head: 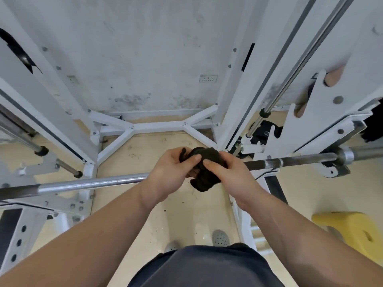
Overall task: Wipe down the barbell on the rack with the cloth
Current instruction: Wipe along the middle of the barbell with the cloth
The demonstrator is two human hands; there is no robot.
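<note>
Barbell (91, 183) behind hands | cloth (207, 157) bunched | left hand (170, 172), right hand (232, 175): fingers curled, gripping cloth

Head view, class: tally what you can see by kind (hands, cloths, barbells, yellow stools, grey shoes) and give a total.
hands: 2, the left hand and the right hand
cloth: 1
barbell: 1
yellow stool: 1
grey shoes: 2
Total: 7
</note>
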